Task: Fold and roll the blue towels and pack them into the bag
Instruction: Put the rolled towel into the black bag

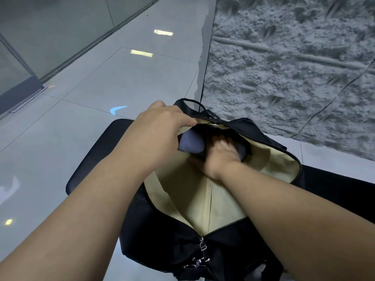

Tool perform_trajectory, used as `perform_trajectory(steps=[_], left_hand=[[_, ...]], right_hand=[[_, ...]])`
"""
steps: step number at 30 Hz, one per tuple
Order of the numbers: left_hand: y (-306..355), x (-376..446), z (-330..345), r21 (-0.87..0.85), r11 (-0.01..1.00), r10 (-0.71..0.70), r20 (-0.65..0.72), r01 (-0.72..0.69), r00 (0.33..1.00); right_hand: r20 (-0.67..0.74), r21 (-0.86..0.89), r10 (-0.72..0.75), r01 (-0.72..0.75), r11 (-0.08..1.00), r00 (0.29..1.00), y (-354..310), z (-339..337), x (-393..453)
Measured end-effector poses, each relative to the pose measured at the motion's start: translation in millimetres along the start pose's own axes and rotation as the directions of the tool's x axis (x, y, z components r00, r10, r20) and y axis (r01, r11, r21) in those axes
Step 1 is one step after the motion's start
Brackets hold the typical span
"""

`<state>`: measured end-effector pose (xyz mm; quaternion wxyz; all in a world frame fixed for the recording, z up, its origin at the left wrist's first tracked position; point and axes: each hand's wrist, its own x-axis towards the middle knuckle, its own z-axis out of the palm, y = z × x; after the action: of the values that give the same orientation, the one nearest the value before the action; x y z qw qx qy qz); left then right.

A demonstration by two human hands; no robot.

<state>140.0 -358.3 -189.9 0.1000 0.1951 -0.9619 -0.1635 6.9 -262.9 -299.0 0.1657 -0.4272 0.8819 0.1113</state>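
Observation:
A black bag (227, 258) with a cream lining lies unzipped on a black seat, its mouth wide. My left hand (162, 122) grips the far left edge of the opening and holds it up. My right hand (221, 155) reaches deep inside the bag, fingers spread and pressing down on a dark rolled towel. A rolled blue towel (191, 144) shows just left of that hand, tucked at the bag's far end. My right fingertips are hidden in shadow.
The black seat (95, 157) carries the bag above a glossy grey tile floor (101, 78). A rough grey textured wall panel (294, 67) stands close behind on the right. Glass partitions run along the far left.

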Motion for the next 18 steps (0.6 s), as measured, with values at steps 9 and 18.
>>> perform_trajectory(steps=[9, 18], left_hand=[[11.2, -5.8, 1.1, 0.020, 0.995, -0.094, 0.041, 0.093, 0.995], [34.3, -22.8, -10.9, 0.070, 0.992, -0.110, 0.020, 0.108, 0.994]], right_hand=[[0.024, 0.063, -0.030, 0.028, 0.998, 0.999, -7.4, -32.1, -20.9], [-0.144, 0.227, -0.068, 0.100, 0.969, 0.987, -15.1, -35.0, -76.1]])
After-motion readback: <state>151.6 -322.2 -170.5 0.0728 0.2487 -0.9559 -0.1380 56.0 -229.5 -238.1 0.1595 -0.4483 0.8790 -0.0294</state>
